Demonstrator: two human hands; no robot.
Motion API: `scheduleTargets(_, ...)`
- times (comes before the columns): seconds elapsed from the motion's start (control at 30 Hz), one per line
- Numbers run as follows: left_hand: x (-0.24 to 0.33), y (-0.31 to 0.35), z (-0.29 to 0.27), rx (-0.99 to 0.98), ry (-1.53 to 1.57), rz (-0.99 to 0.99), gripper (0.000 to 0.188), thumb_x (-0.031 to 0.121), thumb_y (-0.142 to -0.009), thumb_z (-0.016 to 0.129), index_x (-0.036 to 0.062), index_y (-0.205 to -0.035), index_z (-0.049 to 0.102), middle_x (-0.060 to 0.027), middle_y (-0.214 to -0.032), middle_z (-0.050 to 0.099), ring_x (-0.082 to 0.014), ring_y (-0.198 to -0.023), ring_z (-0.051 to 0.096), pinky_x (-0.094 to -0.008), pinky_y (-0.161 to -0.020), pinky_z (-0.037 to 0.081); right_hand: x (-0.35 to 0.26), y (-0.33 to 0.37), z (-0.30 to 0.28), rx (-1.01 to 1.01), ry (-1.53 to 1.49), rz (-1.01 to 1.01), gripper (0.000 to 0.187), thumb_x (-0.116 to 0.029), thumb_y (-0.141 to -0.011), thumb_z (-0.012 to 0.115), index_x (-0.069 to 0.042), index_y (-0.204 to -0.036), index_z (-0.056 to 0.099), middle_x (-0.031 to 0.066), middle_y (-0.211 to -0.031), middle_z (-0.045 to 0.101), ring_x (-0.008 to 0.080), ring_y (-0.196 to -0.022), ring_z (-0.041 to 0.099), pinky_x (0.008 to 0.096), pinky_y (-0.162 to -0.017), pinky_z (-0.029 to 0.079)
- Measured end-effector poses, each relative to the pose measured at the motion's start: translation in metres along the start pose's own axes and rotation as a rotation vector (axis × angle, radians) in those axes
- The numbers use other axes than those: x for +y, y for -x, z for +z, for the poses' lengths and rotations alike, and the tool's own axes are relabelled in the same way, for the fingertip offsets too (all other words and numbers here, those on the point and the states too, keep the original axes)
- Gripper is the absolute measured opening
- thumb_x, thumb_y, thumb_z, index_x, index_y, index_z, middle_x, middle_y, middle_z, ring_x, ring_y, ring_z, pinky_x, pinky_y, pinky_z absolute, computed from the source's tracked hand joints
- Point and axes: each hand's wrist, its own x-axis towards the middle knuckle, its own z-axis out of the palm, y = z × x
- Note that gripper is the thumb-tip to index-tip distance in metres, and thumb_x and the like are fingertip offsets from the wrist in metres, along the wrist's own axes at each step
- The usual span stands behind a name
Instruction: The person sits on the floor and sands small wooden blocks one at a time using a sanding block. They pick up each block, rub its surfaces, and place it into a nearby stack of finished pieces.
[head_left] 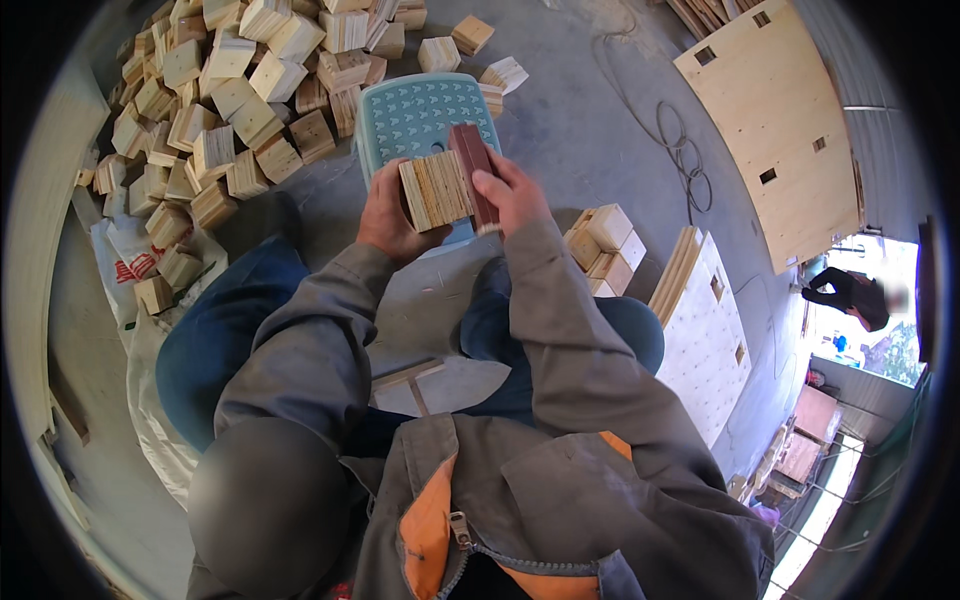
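left hand [388, 215]: gripping block stack [436, 190] from its left end
right hand [512, 192]: fingers closing on dark board [473, 168], pressing it against stack's right
stack: sitting over stool [425, 112], between both hands, equally near

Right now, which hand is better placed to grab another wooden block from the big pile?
Left hand: the block pile lies on its side, while the right hand pinches the dark end piece of the held stack.

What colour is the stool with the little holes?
The stool is pale teal green, seen in the head view.
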Motion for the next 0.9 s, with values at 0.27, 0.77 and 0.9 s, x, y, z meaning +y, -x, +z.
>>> scheduleTargets(0.27, -0.005, -0.001, 0.002, -0.017, 0.051, -0.017, 0.111, 0.021, -0.062, 0.101, 0.0056, -0.152, 0.039, -0.0185, -0.137, 0.053, -0.0358, -0.127, 0.059, -0.0440, -0.110, 0.049, 0.026, 0.081, -0.013, 0.035, -0.147, -0.002, 0.064, -0.018, -0.102, 0.074, -0.002, -0.160, 0.052, 0.0088, -0.148, 0.064, 0.0153, -0.130, 0.059, 0.0302, -0.112, 0.047)
scheduleTargets(0.77, -0.001, 0.000, 0.003, 0.025, 0.002, 0.001, 0.110, 0.020, -0.060, 0.101, 0.0058, -0.151, 0.040, -0.0190, -0.136, 0.055, -0.0380, -0.127, 0.058, -0.0454, -0.108, 0.050, -0.002, -0.036, 0.009, 0.026, -0.117, 0.060, 0.060, -0.017, -0.101, 0.073, -0.004, -0.157, 0.056, 0.0099, -0.140, 0.068, 0.0150, -0.117, 0.067, 0.0300, -0.102, 0.054)
scheduleTargets(0.9, -0.009, -0.001, 0.007, 0.006, 0.059, -0.034, 0.111, 0.024, -0.060, 0.101, 0.0065, -0.152, 0.040, -0.0209, -0.140, 0.054, -0.0423, -0.130, 0.056, -0.0474, -0.110, 0.050, 0.000, 0.037, -0.006, 0.051, -0.026, 0.071, 0.064, -0.014, -0.100, 0.073, -0.005, -0.160, 0.053, 0.0115, -0.146, 0.065, 0.0166, -0.128, 0.063, 0.0323, -0.109, 0.051)
